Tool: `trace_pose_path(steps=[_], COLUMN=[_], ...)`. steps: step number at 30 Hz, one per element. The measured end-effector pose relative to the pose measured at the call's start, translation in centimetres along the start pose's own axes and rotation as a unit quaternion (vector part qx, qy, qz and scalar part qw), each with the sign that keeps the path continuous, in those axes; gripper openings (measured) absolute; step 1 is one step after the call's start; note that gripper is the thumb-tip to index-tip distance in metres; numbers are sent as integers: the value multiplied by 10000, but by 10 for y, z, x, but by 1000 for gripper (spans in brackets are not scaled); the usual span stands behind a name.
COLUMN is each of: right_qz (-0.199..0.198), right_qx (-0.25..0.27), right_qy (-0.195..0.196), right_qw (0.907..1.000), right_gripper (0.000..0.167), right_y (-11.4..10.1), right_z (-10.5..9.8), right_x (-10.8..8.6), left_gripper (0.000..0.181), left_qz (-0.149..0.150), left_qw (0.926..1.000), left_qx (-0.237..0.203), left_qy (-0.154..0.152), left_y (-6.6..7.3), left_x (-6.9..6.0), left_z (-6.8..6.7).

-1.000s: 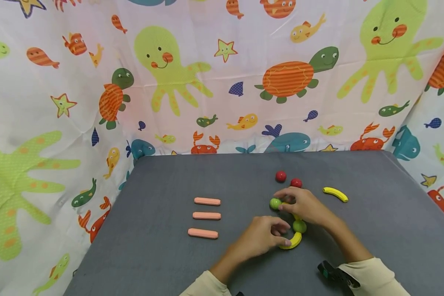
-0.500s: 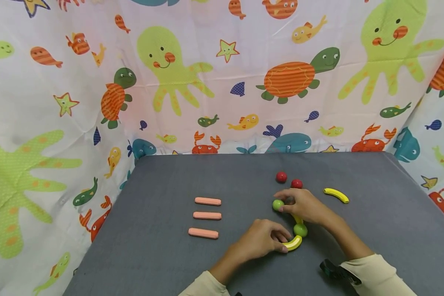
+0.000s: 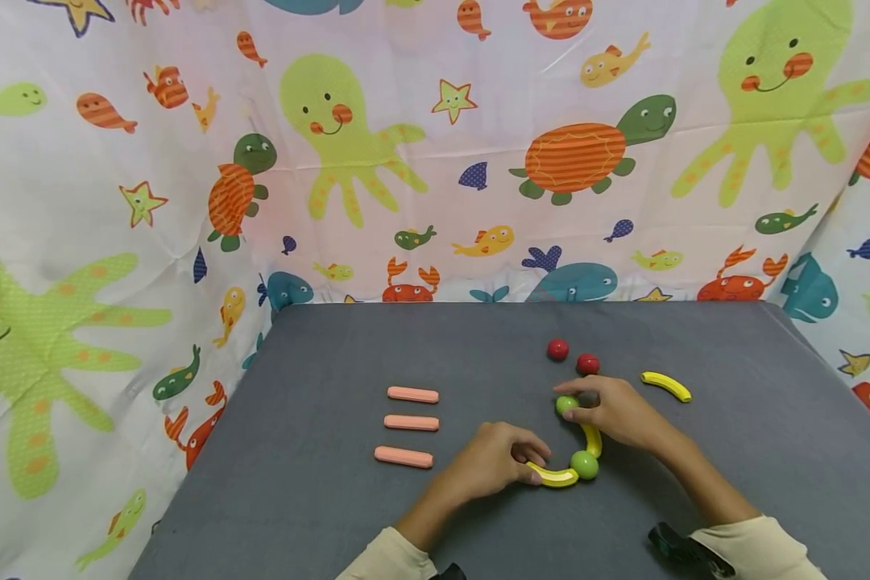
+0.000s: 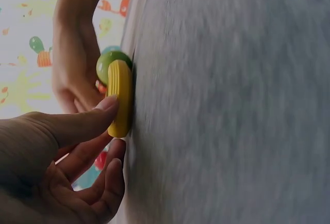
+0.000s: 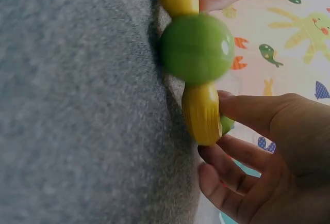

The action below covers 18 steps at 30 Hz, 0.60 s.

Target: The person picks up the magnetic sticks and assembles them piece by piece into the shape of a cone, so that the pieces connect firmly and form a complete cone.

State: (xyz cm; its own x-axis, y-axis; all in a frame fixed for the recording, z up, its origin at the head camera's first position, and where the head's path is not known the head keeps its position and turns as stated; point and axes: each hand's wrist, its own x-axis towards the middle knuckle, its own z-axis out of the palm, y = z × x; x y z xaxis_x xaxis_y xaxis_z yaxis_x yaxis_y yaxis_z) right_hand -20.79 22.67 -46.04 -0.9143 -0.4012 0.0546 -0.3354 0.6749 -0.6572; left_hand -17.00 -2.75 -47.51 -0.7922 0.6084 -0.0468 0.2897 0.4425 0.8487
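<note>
In the head view we see the left hand [image 3: 489, 461] pinching the free end of the near yellow piece [image 3: 554, 476], which lies low over the grey table [image 3: 319, 507] and leads to the near green ball [image 3: 584, 465]. Beyond that ball, the far yellow piece [image 3: 592, 441] bends up to the far green ball [image 3: 567, 405], which the right hand [image 3: 616, 412] holds between curled thumb and forefinger. Only from the left wrist can we make out the left thumb's tip pressed on the ridged side of the near yellow piece; the forefinger's contact is hidden there. The right wrist view gives us what the head view makes hard to judge: the near green ball touches a yellow piece on either side, so the two meet it end-on. There the far green ball is mostly hidden behind the far yellow piece, and we cannot tell whether the right thumb presses that piece too. The head view alone lays out for us three pink sticks [image 3: 412, 423] to the left, two red balls [image 3: 558, 350] just beyond the right hand, and a loose yellow piece [image 3: 667, 387] to its right.
</note>
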Motion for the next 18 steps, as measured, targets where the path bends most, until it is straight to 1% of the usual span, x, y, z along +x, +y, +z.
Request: trace_pose_path(steps=[3,7,8,12,14,18], right_qz=[26,170,264,704,962,1129], right_qx=[-69,-165,-132,180,458,652], right_qy=[33,85,88,49,12,34], right_qw=[10000,9997,9995,9973,9943,9915], right_gripper=[33,32,32,33,34,37], right_y=[1,2,2,1,-1,-4], right_z=[0,1,1,2,2,3], right_x=[-4,-9,-10,-15,-18,-24], left_gripper=[27,27,27,28,28,31], left_qz=[-39,-117,-151,-244,-311,-436], left_qw=[9999,9995,9993,9981,9971,9938], left_qx=[-3,64,87,223,310,499], left_qy=[103,277,324,523,624,897], left_y=[-4,-9,-10,-11,-11,-11], left_x=[-3,-5,-5,-7,-7,-6], left_z=[-9,-19,-20,-24,-25,-22])
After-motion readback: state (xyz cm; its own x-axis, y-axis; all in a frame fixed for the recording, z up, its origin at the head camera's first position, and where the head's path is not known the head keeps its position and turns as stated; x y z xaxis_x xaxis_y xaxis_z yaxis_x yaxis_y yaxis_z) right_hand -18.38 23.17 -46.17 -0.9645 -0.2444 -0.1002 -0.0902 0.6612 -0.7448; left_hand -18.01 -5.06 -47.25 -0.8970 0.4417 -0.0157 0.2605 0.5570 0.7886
